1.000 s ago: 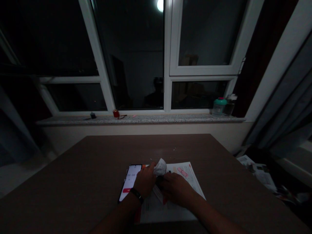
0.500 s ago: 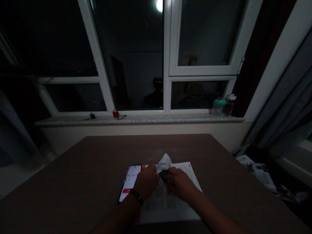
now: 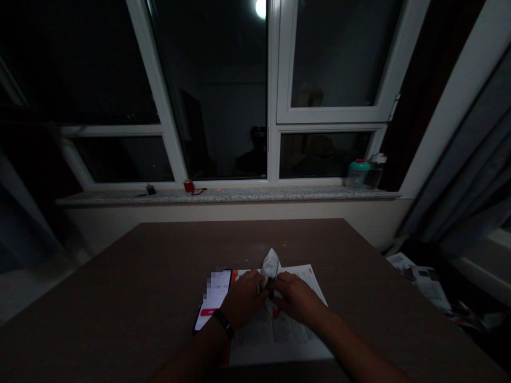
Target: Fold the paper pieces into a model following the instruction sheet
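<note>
A crumpled piece of printed paper [image 3: 271,261] stands up between my two hands, its pointed top tilted away from me. My left hand [image 3: 244,299] has its fingers closed at the paper's left side. From the right, my right hand [image 3: 297,299] pinches at a small dark object [image 3: 271,288] held against the paper; its kind is too dark to make out. Both hands are over a printed sheet or booklet [image 3: 275,346] with red parts, lying on the table. A lit phone [image 3: 215,290] showing running digits lies by my left hand, partly covered by it.
The brown table [image 3: 139,298] reaches to the wall under a window. On the stone sill [image 3: 247,195] stand a green-lidded bottle [image 3: 358,174], a clear bottle [image 3: 375,171] and a small red object [image 3: 189,185]. Papers [image 3: 429,284] lie beyond the table's right edge.
My left hand has shifted slightly right, closer to my right hand. The paper's top is narrower and more upright, and the dark object is turned more upright between the fingers.
</note>
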`<state>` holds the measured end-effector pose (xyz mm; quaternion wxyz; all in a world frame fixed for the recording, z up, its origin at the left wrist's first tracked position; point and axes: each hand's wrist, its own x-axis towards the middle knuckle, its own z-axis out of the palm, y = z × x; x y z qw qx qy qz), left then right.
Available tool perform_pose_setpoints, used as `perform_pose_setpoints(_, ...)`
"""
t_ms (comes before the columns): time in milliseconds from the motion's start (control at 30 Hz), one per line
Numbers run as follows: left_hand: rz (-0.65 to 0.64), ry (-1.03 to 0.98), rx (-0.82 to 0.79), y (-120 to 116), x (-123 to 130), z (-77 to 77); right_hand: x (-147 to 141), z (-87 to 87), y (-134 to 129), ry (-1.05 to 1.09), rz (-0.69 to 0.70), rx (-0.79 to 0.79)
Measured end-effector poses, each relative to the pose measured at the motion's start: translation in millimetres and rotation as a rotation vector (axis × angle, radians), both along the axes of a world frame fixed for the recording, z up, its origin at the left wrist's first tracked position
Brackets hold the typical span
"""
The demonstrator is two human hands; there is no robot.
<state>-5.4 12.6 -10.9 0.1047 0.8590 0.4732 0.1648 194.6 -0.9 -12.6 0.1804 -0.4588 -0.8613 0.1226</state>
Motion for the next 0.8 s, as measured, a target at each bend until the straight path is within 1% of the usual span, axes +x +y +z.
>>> perform_pose_setpoints(200,-0.128,0.096,-0.038,-5.7,3.2,9.4,2.4,-3.0,2.4,0.014,-0.015,-0.032)
perform_pose_setpoints(300,-0.177,0.086,-0.025,-5.9,1.8,10.3,3.0,-2.2,2.6,0.03,-0.02,-0.028)
perform_pose_setpoints(567,-0.238,0.036,-0.107,-8.6,-5.1,18.6,4.9,-4.1,3.6,0.051,-0.024,0.01)
perform_pose_setpoints(800,-0.287,0.027,-0.089,-8.7,-11.2,15.4,7.0,-3.1,4.3,0.093,-0.033,-0.019)
